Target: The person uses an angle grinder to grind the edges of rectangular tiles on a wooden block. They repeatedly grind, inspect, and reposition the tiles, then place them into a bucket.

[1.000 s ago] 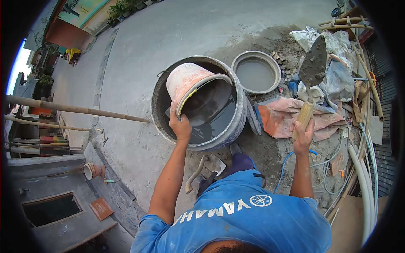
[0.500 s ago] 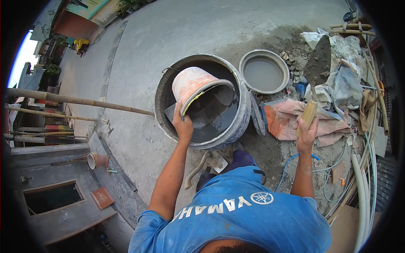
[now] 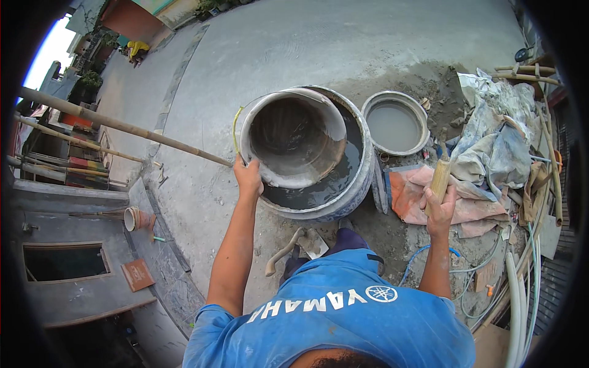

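Note:
A pale bucket (image 3: 328, 162), smeared grey inside, is tilted over a large round tub (image 3: 369, 178) with its mouth turned up toward me. My left hand (image 3: 248, 178) grips its near-left rim, where a yellow-covered handle (image 3: 236, 129) hangs out. Dark grey watery liquid (image 3: 307, 196) shows in the tub beside the bucket. In my right hand (image 3: 440, 205) is a trowel (image 3: 439, 181), held upright by its wooden handle; its blade is hard to make out against the ground behind. A smaller round basin (image 3: 424, 130) of cloudy grey water stands right of the tub.
Crumpled sacks (image 3: 491, 135) and a pinkish sheet (image 3: 417, 190) lie at the right, near hoses and white pipes (image 3: 514, 306). By my feet is a tool with a curved wooden handle (image 3: 282, 253). Bamboo poles (image 3: 129, 127) reach in from the left. A person in yellow (image 3: 138, 50) is far off.
My left hand has tipped the bucket so its mouth now faces up, and moved slightly left. The trowel's blade, plain before, has turned out of clear sight. The view has shifted a little.

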A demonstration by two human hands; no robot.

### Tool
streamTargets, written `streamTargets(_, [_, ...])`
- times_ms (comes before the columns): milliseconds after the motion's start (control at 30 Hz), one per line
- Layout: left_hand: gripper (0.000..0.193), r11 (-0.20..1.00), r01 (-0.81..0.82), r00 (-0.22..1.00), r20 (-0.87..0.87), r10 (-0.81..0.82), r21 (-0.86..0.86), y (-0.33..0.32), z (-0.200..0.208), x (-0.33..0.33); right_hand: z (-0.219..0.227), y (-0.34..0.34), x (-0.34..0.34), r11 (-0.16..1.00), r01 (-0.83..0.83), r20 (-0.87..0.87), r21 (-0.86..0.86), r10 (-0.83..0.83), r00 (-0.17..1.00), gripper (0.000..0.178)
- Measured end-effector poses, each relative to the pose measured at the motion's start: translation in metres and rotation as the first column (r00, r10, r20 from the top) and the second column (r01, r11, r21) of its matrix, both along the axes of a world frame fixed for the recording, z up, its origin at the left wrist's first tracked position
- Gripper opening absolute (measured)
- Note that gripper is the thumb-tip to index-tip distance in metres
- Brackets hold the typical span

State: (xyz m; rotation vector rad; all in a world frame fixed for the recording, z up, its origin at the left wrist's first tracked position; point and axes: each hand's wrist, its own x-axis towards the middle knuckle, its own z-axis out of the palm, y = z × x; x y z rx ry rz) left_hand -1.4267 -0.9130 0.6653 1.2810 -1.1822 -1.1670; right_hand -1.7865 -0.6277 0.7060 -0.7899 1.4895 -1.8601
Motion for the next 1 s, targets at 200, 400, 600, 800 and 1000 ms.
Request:
streamTargets(200, [0.055, 0.993, 0.011, 0.993, -0.121, 0.004, 0.122, -0.008, 0.044, 0.027, 0.020, -0.013, 0.018, 0.990, -0.096, -0.058, 0.108, 0.103, 0.993, 0.051])
streamTargets(400, [0.059, 0.961, 0.027, 0.953, -0.297, 0.059, 0.276, 0.006, 0.064, 0.031, 0.020, -0.021, 0.022, 0.979, -0.163, -0.063, 0.124, 0.172, 0.983, 0.056])
streamTargets(600, [0.058, 0.972, -0.043, 0.965, -0.244, 0.100, 0.231, 0.015, 0.035, 0.023, 0.020, -0.030, 0.027, 0.971, -0.211, -0.090, 0.116, 0.222, 0.971, 0.057])
streamTargets(800, [0.056, 0.956, -0.183, 0.906, 0.337, 0.254, -0.230, 0.036, -0.020, -0.032, 0.011, -0.024, 0.025, 0.974, -0.208, -0.139, 0.093, 0.220, 0.966, 0.056])
streamTargets(1000, [0.066, 0.943, -0.173, 0.910, 0.321, 0.264, -0.284, 0.045, -0.055, -0.042, 0.014, -0.013, 0.021, 0.974, -0.201, -0.088, 0.105, 0.210, 0.974, 0.058])
